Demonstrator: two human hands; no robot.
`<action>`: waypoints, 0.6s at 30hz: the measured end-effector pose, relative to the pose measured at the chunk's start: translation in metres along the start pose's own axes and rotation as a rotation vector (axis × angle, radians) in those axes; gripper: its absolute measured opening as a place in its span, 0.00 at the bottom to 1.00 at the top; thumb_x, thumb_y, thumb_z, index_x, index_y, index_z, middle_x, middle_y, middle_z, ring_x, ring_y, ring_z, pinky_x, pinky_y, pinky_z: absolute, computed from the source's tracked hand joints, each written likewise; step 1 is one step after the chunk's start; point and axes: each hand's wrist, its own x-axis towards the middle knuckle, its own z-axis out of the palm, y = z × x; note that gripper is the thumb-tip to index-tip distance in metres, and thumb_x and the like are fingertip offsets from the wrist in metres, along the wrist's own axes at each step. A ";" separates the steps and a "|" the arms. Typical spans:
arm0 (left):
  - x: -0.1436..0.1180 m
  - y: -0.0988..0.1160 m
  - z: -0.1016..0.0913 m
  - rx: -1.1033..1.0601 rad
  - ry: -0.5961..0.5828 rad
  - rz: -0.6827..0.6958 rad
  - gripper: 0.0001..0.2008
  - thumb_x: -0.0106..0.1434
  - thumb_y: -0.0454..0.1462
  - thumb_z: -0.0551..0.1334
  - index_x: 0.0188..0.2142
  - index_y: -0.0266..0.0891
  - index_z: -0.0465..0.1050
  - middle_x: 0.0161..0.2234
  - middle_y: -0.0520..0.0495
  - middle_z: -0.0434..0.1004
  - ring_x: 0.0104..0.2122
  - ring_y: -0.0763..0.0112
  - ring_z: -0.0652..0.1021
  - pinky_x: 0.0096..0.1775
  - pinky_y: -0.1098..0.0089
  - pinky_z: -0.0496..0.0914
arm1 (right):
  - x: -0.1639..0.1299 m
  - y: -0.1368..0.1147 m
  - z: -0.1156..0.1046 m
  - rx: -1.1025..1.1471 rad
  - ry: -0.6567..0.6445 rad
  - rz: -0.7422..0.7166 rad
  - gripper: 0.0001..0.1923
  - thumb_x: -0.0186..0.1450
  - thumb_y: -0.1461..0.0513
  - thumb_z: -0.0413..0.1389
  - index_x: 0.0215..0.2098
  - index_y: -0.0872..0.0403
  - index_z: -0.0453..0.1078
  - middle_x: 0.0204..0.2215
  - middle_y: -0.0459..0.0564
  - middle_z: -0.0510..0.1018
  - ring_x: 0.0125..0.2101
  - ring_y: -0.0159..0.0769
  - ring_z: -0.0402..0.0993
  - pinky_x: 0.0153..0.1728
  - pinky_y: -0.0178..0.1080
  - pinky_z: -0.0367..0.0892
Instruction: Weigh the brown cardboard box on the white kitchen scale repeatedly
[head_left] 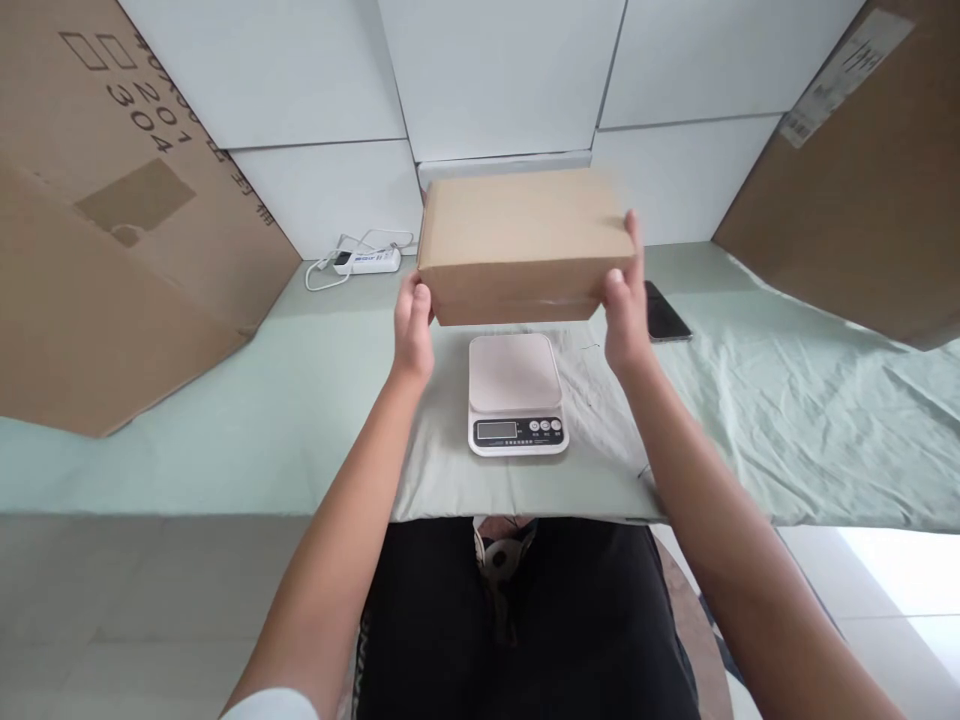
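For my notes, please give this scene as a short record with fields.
left hand: grips the left end of the cardboard box
right hand: grips the box's right end
box: held above the scale, not touching it
scale: on green cloth
phone: right of the scale
power strip: by the wall

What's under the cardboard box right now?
The cardboard box is held up by the left hand and right hand. Below its near edge sits a kitchen scale on the green cloth. The box hides the cloth farther back.
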 end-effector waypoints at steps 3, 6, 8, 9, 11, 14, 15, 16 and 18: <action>0.014 -0.048 0.004 -0.050 0.027 -0.125 0.44 0.64 0.77 0.62 0.59 0.47 0.77 0.60 0.39 0.85 0.68 0.46 0.81 0.67 0.54 0.77 | 0.010 0.035 0.023 0.049 0.008 0.071 0.59 0.67 0.22 0.50 0.87 0.34 0.49 0.89 0.40 0.52 0.89 0.58 0.39 0.90 0.63 0.37; 0.013 -0.079 0.003 -0.051 0.010 -0.237 0.45 0.61 0.78 0.64 0.58 0.45 0.77 0.60 0.37 0.86 0.67 0.46 0.82 0.68 0.53 0.76 | 0.007 0.069 0.034 0.093 -0.026 0.137 0.64 0.62 0.19 0.53 0.86 0.37 0.50 0.89 0.43 0.52 0.89 0.58 0.41 0.89 0.65 0.38; 0.011 -0.087 0.001 -0.033 0.002 -0.277 0.45 0.62 0.77 0.65 0.58 0.45 0.77 0.60 0.37 0.85 0.67 0.47 0.82 0.69 0.52 0.75 | 0.005 0.084 0.035 0.119 -0.035 0.178 0.64 0.61 0.19 0.53 0.85 0.35 0.50 0.89 0.41 0.51 0.89 0.57 0.44 0.89 0.64 0.41; 0.011 -0.088 0.000 -0.023 0.001 -0.289 0.44 0.64 0.76 0.65 0.58 0.44 0.77 0.60 0.37 0.85 0.67 0.47 0.81 0.69 0.52 0.75 | 0.004 0.089 0.035 0.130 -0.037 0.195 0.64 0.61 0.19 0.54 0.85 0.34 0.50 0.89 0.40 0.51 0.88 0.56 0.45 0.89 0.63 0.42; 0.012 -0.089 -0.001 -0.005 0.001 -0.302 0.41 0.66 0.73 0.66 0.58 0.44 0.77 0.60 0.37 0.84 0.68 0.47 0.80 0.70 0.52 0.74 | 0.004 0.094 0.033 0.137 -0.043 0.217 0.64 0.61 0.19 0.54 0.86 0.33 0.48 0.89 0.39 0.50 0.88 0.55 0.47 0.89 0.62 0.43; 0.014 -0.088 0.000 -0.008 -0.004 -0.300 0.35 0.69 0.70 0.68 0.56 0.44 0.77 0.60 0.38 0.84 0.69 0.48 0.79 0.71 0.52 0.74 | 0.006 0.095 0.031 0.115 -0.068 0.227 0.63 0.62 0.20 0.54 0.86 0.32 0.45 0.89 0.39 0.50 0.88 0.54 0.46 0.89 0.62 0.43; 0.015 -0.088 0.000 -0.012 -0.004 -0.298 0.34 0.69 0.68 0.68 0.56 0.45 0.77 0.60 0.38 0.84 0.70 0.48 0.79 0.72 0.52 0.73 | 0.006 0.095 0.031 0.106 -0.071 0.231 0.63 0.63 0.20 0.53 0.86 0.33 0.45 0.89 0.39 0.50 0.89 0.54 0.45 0.90 0.62 0.43; 0.014 -0.088 0.001 -0.013 -0.003 -0.297 0.33 0.70 0.68 0.68 0.55 0.45 0.77 0.60 0.39 0.84 0.70 0.48 0.79 0.72 0.52 0.73 | 0.005 0.094 0.031 0.101 -0.066 0.234 0.63 0.63 0.20 0.53 0.86 0.34 0.46 0.89 0.40 0.51 0.89 0.54 0.44 0.90 0.61 0.42; 0.013 -0.087 0.002 -0.009 -0.001 -0.299 0.32 0.71 0.67 0.68 0.56 0.45 0.78 0.61 0.39 0.84 0.71 0.48 0.79 0.72 0.53 0.72 | 0.004 0.091 0.032 0.107 -0.045 0.245 0.64 0.63 0.20 0.54 0.86 0.38 0.49 0.88 0.42 0.54 0.89 0.52 0.41 0.90 0.58 0.41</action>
